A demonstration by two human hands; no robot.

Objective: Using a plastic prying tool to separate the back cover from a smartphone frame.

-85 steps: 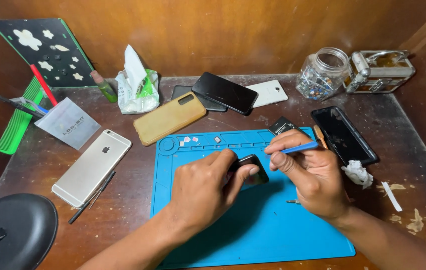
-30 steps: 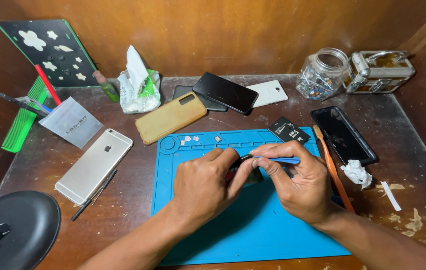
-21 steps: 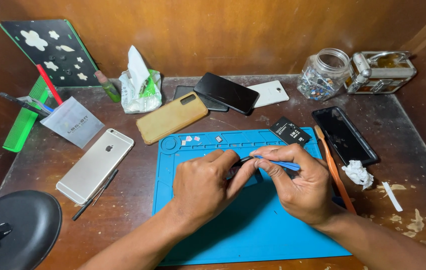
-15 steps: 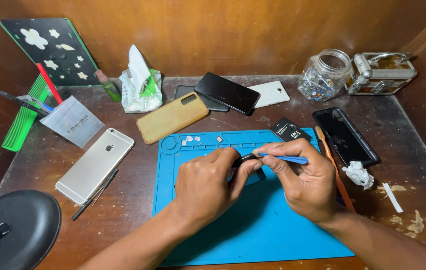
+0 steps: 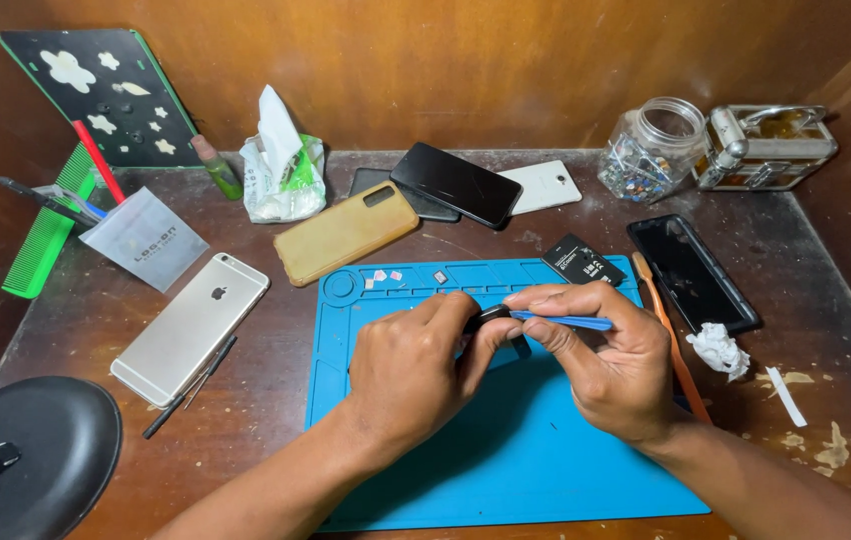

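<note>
- The left hand (image 5: 411,365) gripped a small dark device (image 5: 491,318), mostly hidden by its fingers, just above the blue silicone work mat (image 5: 546,450).
- The right hand (image 5: 611,365) pinched a thin blue plastic pry tool (image 5: 566,321), its tip touching the device's edge.
- A shallow angle and light pressure seemed wise; a slip might have gouged the casing.
- Keeping both wrists low near the mat looked steadier.

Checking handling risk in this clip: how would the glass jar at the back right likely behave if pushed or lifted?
The glass jar looks fragile and probably slippery, being smooth clear glass. It seems squat and part full of small bits, so a push would likely slide it rather than tip it. With no lid on, a tilt could spill the contents.
</note>
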